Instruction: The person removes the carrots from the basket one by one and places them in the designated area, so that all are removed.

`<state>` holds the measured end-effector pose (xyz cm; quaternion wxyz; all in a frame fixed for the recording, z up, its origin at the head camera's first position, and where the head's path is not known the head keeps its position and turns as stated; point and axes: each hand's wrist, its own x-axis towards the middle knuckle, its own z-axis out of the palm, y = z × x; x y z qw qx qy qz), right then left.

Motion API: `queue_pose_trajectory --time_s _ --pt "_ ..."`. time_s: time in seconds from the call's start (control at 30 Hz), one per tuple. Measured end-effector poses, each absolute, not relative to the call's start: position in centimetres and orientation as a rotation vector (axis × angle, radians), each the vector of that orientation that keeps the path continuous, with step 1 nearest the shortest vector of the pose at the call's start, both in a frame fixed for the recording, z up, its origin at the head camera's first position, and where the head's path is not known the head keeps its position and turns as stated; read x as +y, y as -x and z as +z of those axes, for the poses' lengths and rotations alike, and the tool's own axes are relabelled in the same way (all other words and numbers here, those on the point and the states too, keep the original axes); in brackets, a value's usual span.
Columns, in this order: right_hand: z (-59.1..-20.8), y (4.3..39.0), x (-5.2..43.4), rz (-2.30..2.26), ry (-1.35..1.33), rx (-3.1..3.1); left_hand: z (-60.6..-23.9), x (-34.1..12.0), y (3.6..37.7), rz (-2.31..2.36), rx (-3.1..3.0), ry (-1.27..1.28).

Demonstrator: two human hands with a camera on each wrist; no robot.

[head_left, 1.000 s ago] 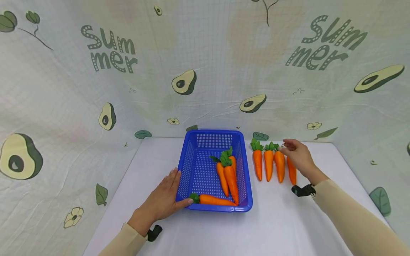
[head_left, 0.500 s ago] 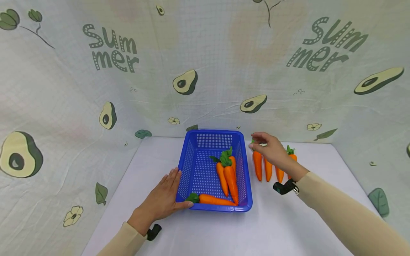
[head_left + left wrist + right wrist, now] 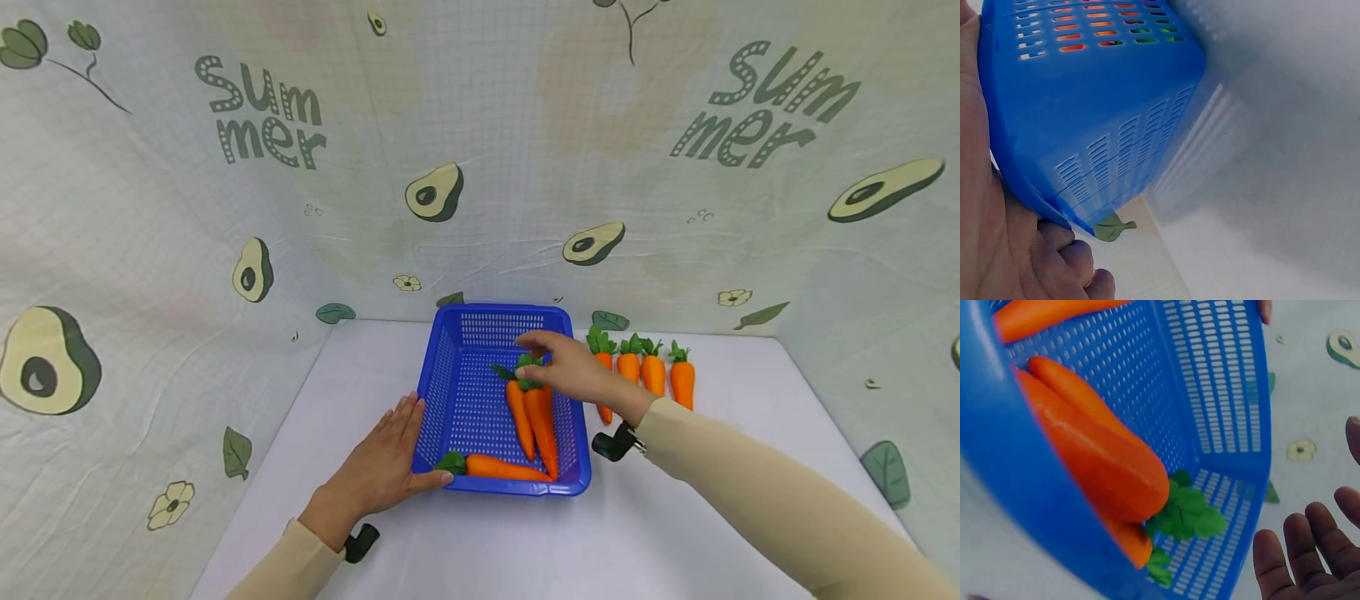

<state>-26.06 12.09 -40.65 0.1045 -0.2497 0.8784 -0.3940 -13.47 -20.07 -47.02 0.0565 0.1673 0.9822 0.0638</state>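
Fingers of the left hand (image 3: 378, 467) lay flat against the near left corner of the blue basket (image 3: 450, 379), thumb along its front rim, holding nothing. Carrots (image 3: 534, 421) lay inside the basket. Above their green tops hovered the right hand (image 3: 566, 372), fingers spread and empty. Farther right, four carrots on the table (image 3: 651, 373) stood in a row.

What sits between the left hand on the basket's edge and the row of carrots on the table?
In the head view, the blue basket with carrots inside lies between the left hand and the carrot row; the right hand hangs over it.
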Motion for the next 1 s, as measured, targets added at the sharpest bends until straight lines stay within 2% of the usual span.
queue_pose_trajectory --time_s 0.37,1.0 --pt "-42.5 25.1 7.3 -0.873 0.956 2.458 -47.1 -20.1 13.6 0.243 2.967 -0.49" --pt "-45.7 23.4 5.1 -0.553 1.036 2.238 -47.0 -20.2 13.5 0.269 2.963 -0.494"
